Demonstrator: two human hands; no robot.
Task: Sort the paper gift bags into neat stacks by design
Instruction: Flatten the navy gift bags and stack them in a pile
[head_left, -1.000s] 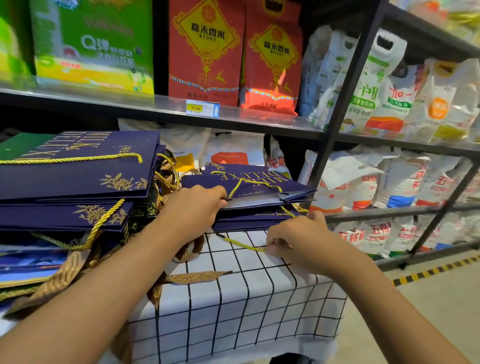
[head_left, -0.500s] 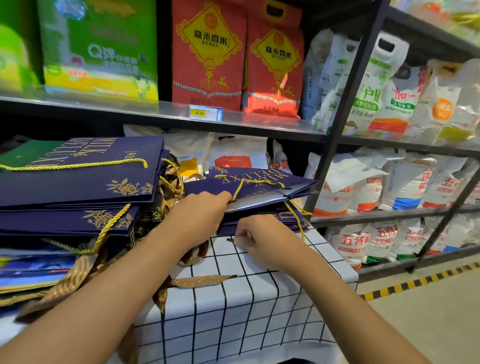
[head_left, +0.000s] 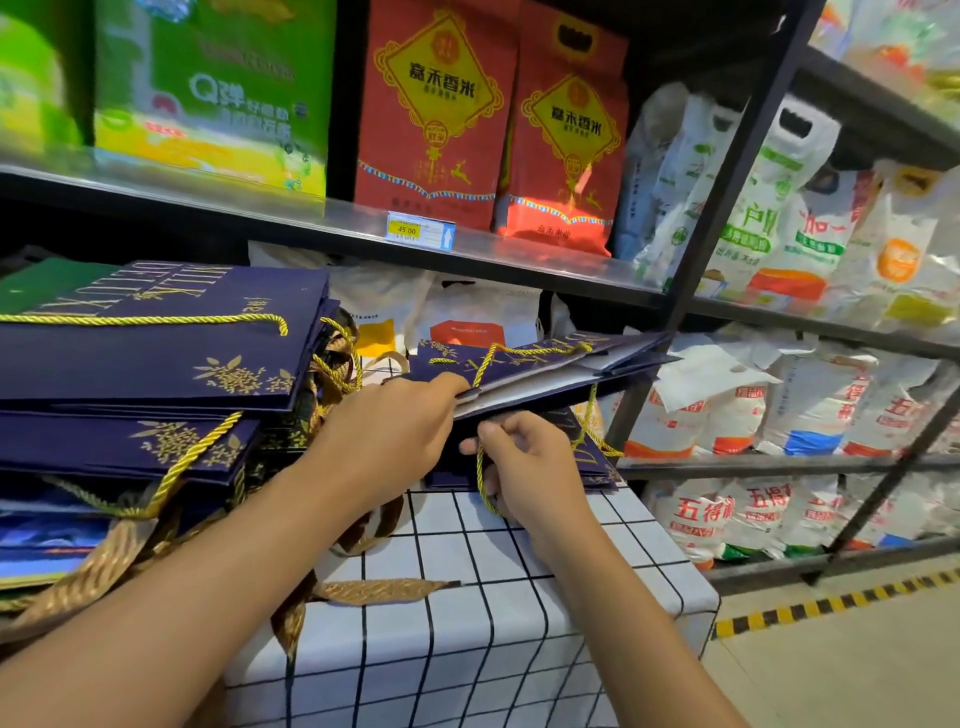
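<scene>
While the left hand (head_left: 387, 434) grips the top blue bag (head_left: 524, 371) and lifts its edge off the small pile (head_left: 582, 457) on the bench (head_left: 519, 597), the right hand (head_left: 530, 462) pinches a gold cord (head_left: 480, 475) with its fingers. I think the cord gets tucked under so the pile lies flat. A taller pile (head_left: 156, 374) sits left of it.

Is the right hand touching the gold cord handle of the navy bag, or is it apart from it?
Touching. The head view shows the right hand pinching the gold cord handle, which loops down beside its fingers.

Two bare forearms, left hand (head_left: 387, 431), right hand (head_left: 530, 462), no sleeves visible
</scene>
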